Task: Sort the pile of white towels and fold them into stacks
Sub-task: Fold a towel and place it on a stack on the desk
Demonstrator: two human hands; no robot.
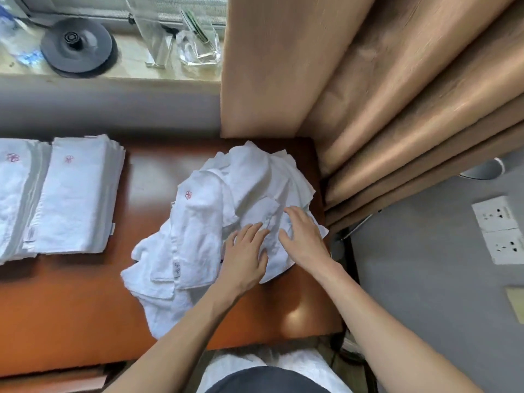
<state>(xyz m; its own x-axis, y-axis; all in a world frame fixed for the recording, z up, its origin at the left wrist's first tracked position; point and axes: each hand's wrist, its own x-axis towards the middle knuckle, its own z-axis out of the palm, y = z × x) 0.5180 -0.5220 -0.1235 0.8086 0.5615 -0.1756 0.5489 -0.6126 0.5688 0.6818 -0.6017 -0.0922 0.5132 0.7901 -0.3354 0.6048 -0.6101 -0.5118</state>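
Note:
A loose pile of white towels (226, 211) lies crumpled on the right half of the reddish wooden table (85, 302). One towel in it shows a small pink emblem near its top left. My left hand (245, 256) rests flat on the pile's near right part, fingers spread. Just beside it, my right hand (302, 236) lies on the pile too, fingers straight and pointing up and left. Two stacks of folded white towels stand at the left: one (76, 194) near the table's middle left, the other (14, 199) cut by the frame edge. Both carry pink emblems.
A brown curtain (368, 95) hangs right behind the pile. On the window ledge (127, 63) sit a round black base (76, 45) and clear acrylic holders (198, 49). White wall sockets (499, 231) are on the grey wall at right. More white cloth (235, 364) lies on my lap.

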